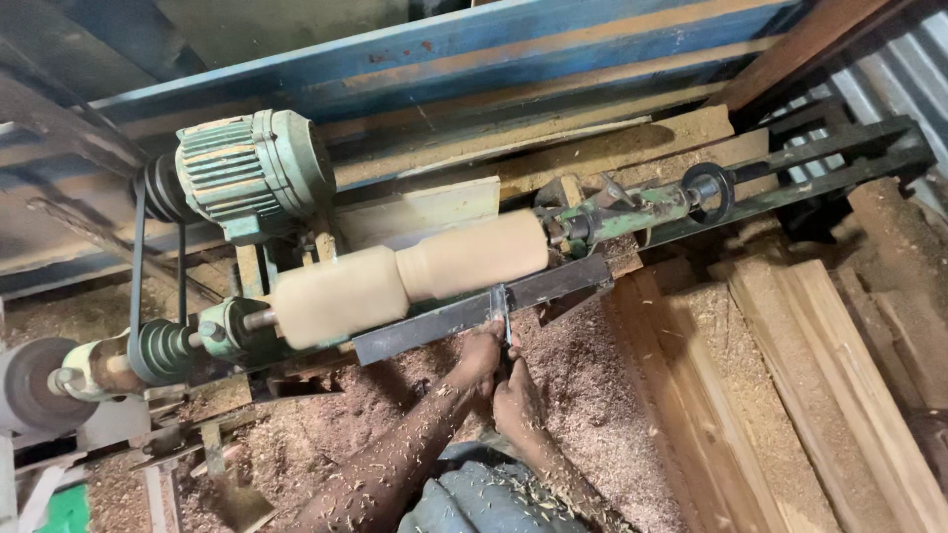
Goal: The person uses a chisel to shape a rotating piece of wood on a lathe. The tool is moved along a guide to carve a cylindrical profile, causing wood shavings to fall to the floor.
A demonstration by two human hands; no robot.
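Hands (499, 370) closed round chisel (503, 318) — blade on tool rest (474, 311).

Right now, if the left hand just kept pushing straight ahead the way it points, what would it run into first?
Most likely the dark metal rest bar, which sits just ahead of the left hand and the chisel it grips. Beyond that lies the spinning wooden piece. Depth is hard to judge.

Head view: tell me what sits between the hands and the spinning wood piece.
In the head view, a dark metal tool rest bar lies between the hands and the wood piece; a chisel crosses over it.
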